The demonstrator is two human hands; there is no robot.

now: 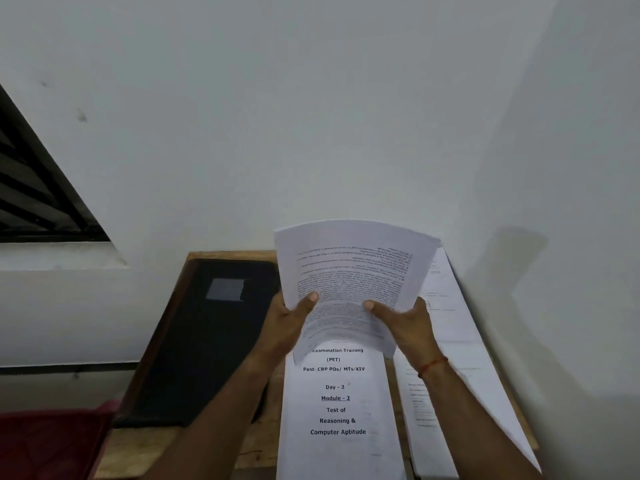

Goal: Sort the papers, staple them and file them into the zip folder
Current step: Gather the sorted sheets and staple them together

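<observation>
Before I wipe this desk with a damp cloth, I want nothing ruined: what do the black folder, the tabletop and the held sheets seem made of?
Black folder: matte plastic or faux leather, dull with a pale label patch; which one is unclear. Tabletop: wood or wood-look laminate, brown with grain-like streaks. Held sheets: thin white printed paper, bowing where gripped.

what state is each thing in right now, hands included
left hand, gripping the lifted sheets
right hand, gripping the same sheets
lifted sheets, held off the table, curved, print upside down
title page pile, flat on the table
side papers, flat, at the right
zip folder, flat on the table, looks closed
</observation>
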